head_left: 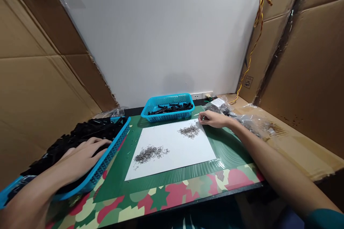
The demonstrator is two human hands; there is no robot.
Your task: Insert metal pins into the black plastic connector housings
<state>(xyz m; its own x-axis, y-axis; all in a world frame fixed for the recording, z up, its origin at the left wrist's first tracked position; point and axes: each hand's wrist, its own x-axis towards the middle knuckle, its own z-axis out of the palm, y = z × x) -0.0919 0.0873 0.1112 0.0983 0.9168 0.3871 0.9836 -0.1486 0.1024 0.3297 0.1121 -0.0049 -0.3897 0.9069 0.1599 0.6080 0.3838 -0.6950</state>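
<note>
Many black pieces (91,128) are filling the large blue basket (100,175) at the left, and the left hand (83,154) is lying palm down on them, inside the rim. Its thumb is standing apart from the forefinger, but the tips are sinking among the dark pieces, so whether they are closing on one is impossible to tell. The right hand (212,118) is hovering or resting at the far right corner of the white sheet (166,136); its thumb and forefinger tips are coming together in a pinch, and whether something tiny is sitting between them is unclear.

On the sheet, two loose piles of small, thin, dark bits are lying apart: the near left pile (150,154) is spreading wider than the far right pile (190,131). Just beyond the sheet, the smaller blue basket (172,116) is holding more black pieces. Clear plastic bags (249,123) are lying beyond the right forearm. Green covering with a patterned border (199,188) is spreading over the surface (115,186). Cardboard panels (314,71) are standing on both sides, and yellow-brown wires (249,64) are hanging at the right.
</note>
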